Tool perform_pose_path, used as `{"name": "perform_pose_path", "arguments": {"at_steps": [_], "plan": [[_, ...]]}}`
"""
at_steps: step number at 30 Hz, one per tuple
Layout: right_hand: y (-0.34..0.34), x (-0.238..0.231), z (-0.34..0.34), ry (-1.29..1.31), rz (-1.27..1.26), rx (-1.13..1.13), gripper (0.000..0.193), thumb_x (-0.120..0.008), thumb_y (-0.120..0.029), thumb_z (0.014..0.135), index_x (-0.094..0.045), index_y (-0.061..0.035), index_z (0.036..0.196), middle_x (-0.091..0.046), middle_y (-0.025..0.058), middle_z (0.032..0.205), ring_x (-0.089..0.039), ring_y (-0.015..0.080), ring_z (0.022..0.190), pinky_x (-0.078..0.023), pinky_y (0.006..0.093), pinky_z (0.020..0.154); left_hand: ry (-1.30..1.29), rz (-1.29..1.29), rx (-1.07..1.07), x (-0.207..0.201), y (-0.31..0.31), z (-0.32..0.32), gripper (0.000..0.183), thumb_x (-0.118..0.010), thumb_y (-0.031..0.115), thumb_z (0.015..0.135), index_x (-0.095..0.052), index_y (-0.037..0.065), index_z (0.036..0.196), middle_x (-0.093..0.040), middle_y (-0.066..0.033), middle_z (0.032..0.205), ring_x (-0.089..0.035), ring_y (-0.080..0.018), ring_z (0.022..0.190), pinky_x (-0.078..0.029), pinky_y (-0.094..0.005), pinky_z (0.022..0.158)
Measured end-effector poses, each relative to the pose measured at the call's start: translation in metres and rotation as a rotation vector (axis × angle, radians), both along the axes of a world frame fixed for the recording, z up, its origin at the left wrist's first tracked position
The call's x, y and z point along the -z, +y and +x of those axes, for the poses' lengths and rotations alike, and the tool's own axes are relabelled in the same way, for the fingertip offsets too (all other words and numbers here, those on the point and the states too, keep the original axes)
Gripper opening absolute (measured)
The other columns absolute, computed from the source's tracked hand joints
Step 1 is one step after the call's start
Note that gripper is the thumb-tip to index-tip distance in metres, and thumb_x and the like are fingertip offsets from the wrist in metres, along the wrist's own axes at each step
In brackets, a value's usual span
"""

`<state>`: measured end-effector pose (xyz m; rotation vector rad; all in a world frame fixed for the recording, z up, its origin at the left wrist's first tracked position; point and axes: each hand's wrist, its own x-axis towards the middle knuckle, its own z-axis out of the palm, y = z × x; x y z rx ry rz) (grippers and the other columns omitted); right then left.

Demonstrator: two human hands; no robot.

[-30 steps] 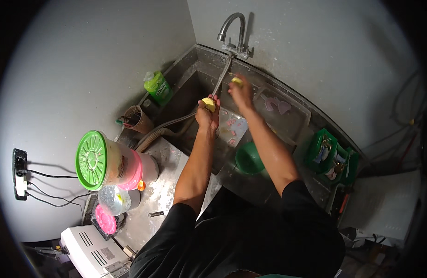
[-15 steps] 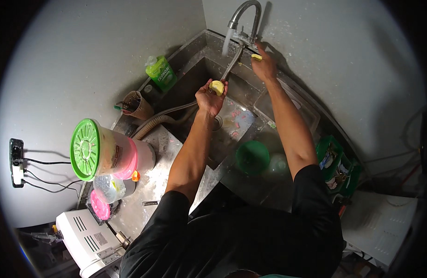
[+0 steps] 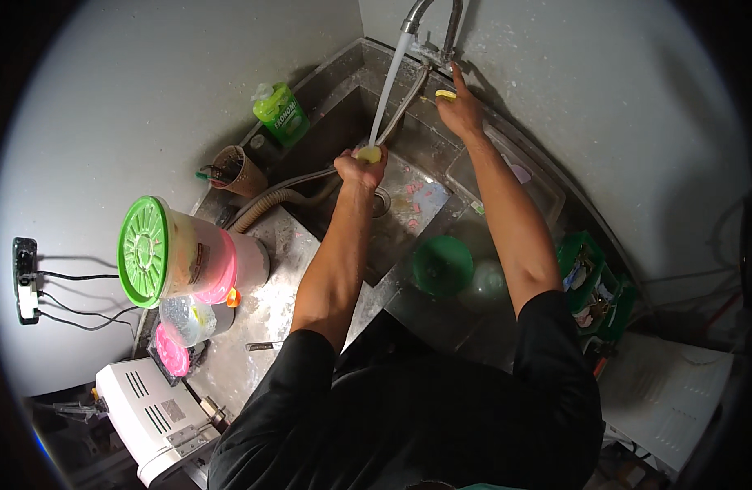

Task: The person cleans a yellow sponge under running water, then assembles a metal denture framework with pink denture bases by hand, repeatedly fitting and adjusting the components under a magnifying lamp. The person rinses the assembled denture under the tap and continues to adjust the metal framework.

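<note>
— Water now runs from the tap (image 3: 429, 20); half a second ago it was dry.
— And the hands?
— Left hand (image 3: 360, 169) is fisted around a yellow piece (image 3: 369, 153) under the stream, over the sink (image 3: 327, 131). Right hand (image 3: 460, 110) pinches another yellow bit (image 3: 445, 95) beside the tap.
— Nearby?
— Green soap bottle (image 3: 280, 114), grey hose (image 3: 286, 192), green bowl (image 3: 441, 265).

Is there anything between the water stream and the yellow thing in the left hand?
Nothing visible. The water stream falls from the faucet straight onto the yellow object in the left hand. The right hand is off to the side, by the tap.
</note>
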<state>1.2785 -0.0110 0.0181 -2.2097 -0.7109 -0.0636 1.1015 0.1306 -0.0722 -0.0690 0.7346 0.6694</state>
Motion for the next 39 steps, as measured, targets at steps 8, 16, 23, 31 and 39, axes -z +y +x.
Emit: {"name": "perform_pose_path", "arguments": {"at_steps": [8,16,23,31,39], "plan": [[0.018,0.051,-0.025,0.109,0.134,0.176,0.056,-0.068,-0.021,0.087,-0.053,-0.0007,0.137,-0.072,0.0246,0.108,-0.071,0.0386,0.099,-0.056,0.0465,0.086,0.001,-0.089,0.037,0.013,-0.017,-0.010,0.051,-0.031,0.028,0.107,-0.035,-0.005,0.146,-0.041,-0.0241,0.149,-0.047,-0.0422,0.136,-0.043,-0.0592,0.114],[0.095,0.090,-0.117,0.833,0.549,0.116,0.011,-0.073,-0.007,0.091,-0.070,0.0010,0.099,-0.072,0.0113,0.092,-0.073,0.0233,0.083,-0.063,0.0373,0.071,0.161,0.365,0.090,0.070,0.034,0.007,0.022,-0.048,-0.011,0.089,-0.053,-0.012,0.111,-0.060,-0.0239,0.119,-0.068,-0.0356,0.102,-0.061,-0.0497,0.090],[0.108,0.091,-0.128,0.620,0.331,0.129,0.016,-0.078,-0.015,0.089,-0.075,-0.0014,0.097,-0.075,0.0089,0.084,-0.073,0.0230,0.075,-0.056,0.0404,0.069,0.441,0.127,-0.035,0.002,0.002,0.008,0.053,-0.028,0.034,0.113,-0.050,-0.012,0.130,-0.059,-0.0318,0.127,-0.068,-0.0416,0.109,-0.061,-0.0527,0.089],[0.095,0.066,-0.118,0.373,0.091,-0.053,0.023,-0.076,-0.017,0.076,-0.074,-0.0038,0.094,-0.076,0.0210,0.095,-0.074,0.0380,0.095,-0.058,0.0433,0.083,0.045,0.178,0.102,0.075,0.027,0.034,0.037,-0.036,0.018,0.102,-0.063,-0.003,0.118,-0.067,-0.0223,0.121,-0.070,-0.0386,0.102,-0.060,-0.0501,0.093],[0.035,0.039,-0.048,0.519,0.418,0.167,0.017,-0.070,-0.007,0.087,-0.074,-0.0007,0.102,-0.072,0.0107,0.092,-0.069,0.0199,0.081,-0.054,0.0384,0.067,0.226,-0.079,0.206,0.041,-0.001,0.047,0.027,-0.048,0.022,0.100,-0.058,0.005,0.119,-0.062,-0.0160,0.113,-0.066,-0.0296,0.099,-0.062,-0.0440,0.065]]}}
